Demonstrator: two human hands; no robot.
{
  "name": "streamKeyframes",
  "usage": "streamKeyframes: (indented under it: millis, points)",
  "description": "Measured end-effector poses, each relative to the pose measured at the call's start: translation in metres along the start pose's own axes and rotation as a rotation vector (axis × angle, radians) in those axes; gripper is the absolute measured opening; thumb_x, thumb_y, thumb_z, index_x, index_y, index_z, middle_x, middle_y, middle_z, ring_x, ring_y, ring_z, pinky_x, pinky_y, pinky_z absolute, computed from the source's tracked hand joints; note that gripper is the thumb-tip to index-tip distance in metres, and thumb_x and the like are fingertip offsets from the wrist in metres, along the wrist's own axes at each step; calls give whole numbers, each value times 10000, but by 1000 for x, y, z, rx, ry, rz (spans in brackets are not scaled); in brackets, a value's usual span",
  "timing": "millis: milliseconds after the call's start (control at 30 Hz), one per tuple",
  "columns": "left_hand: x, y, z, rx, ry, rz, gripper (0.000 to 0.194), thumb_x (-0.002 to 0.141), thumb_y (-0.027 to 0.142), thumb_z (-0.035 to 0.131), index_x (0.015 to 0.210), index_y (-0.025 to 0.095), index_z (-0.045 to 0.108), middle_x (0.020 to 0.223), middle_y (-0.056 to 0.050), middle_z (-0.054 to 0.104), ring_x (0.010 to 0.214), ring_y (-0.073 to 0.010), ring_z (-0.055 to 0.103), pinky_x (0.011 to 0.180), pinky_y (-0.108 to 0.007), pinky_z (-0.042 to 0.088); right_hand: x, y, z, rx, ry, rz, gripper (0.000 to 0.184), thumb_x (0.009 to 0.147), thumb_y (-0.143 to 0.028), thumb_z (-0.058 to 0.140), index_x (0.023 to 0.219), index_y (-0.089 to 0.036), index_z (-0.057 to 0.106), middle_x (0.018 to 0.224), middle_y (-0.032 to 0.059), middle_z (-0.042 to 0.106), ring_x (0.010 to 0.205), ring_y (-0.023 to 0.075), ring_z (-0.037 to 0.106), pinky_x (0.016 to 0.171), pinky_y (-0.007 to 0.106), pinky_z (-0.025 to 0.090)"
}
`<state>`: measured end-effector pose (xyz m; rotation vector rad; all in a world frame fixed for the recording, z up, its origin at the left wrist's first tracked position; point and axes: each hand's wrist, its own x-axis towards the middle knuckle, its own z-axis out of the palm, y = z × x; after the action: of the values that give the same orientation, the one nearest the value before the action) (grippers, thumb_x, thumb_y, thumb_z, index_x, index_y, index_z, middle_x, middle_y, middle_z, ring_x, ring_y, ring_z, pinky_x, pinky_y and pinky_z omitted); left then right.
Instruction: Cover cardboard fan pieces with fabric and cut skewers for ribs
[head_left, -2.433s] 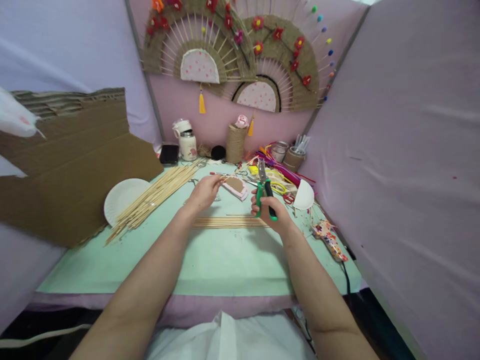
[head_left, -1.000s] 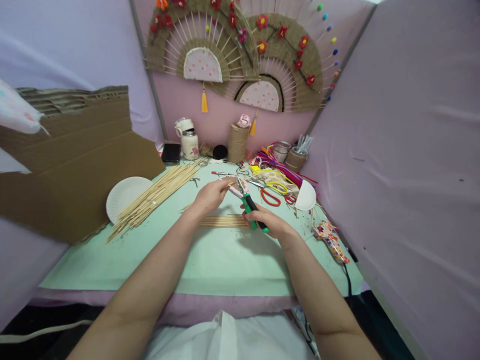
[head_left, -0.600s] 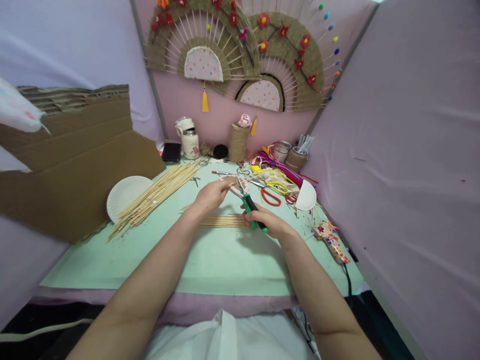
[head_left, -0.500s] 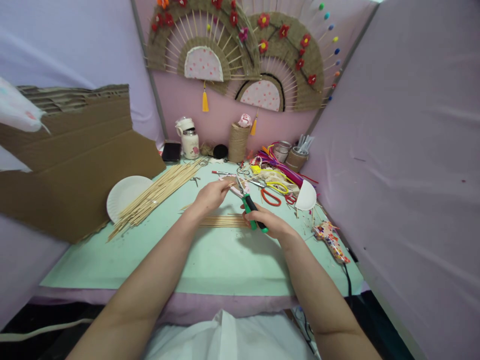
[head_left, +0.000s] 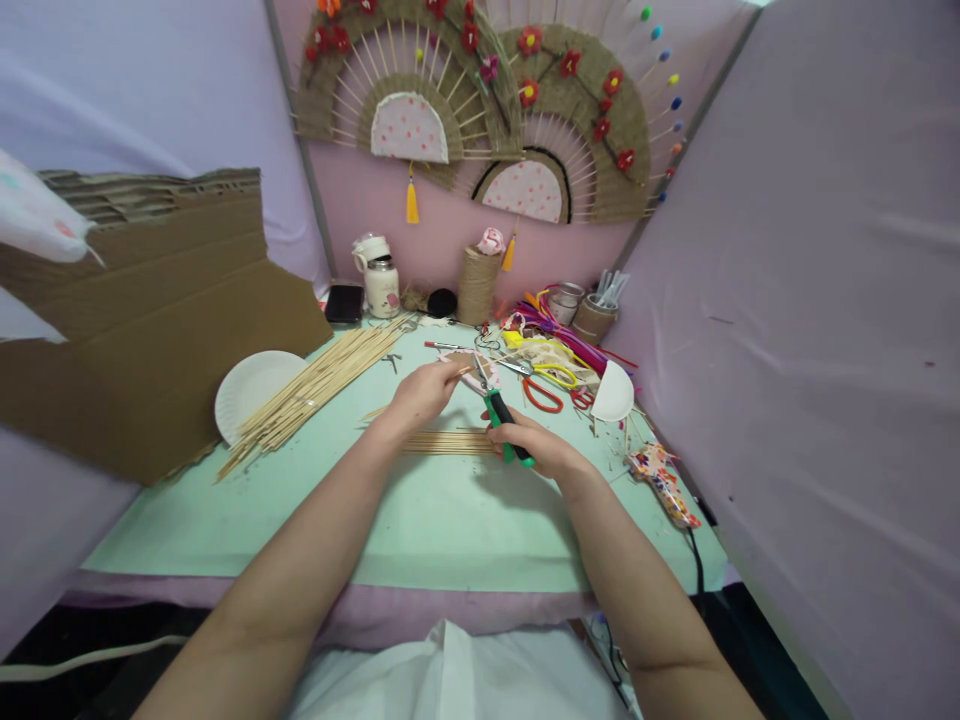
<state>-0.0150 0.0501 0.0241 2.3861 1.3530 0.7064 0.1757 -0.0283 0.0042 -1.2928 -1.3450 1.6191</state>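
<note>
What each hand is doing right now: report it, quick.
Left hand: closed, fingertips pinching a thin stick.
Right hand: closed around the handles of the green-and-black pliers.

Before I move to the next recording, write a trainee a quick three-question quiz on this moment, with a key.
1. Which hand grips the green-and-black cutter?
2. True or false: the bundle of sticks overlaps the round white plate.
3. How many yellow tassels hang below the fans? A: one. B: two. C: four.

Key:
1. The right hand.
2. True.
3. B.
</note>
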Motion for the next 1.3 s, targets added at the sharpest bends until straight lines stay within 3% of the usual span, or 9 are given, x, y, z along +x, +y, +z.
streamKeyframes:
  millis: [933, 1200, 1300]
  points:
    - [-1, -1, 2, 65, 3, 3, 329, 915, 330, 391, 1033, 260, 690, 980, -49, 712, 870, -205, 630, 707, -254, 437, 1, 3, 0, 14, 13, 17, 392, 668, -344, 634, 1011, -190, 521, 697, -20, 537, 644, 142, 497, 585, 269, 374]
    - [0, -4, 5, 69, -18, 2, 330, 901, 296, 390, 1017, 252, 696, 945, -56, 710, 846, -206, 628, 695, -262, 435, 1, 1, 3, 81, -11, 30, 350, 635, -342, 642, 917, -202, 490, 591, -58, 449, 560, 117, 428, 530, 256, 343]
    - [-1, -4, 6, 84, -32, 7, 344, 900, 298, 398, 1091, 267, 683, 1025, -56, 709, 902, -210, 629, 718, -259, 437, 0, 1, 6, 134, -8, 65, 322, 616, -322, 642, 860, -208, 465, 577, -69, 423, 524, 98, 392, 493, 238, 317]
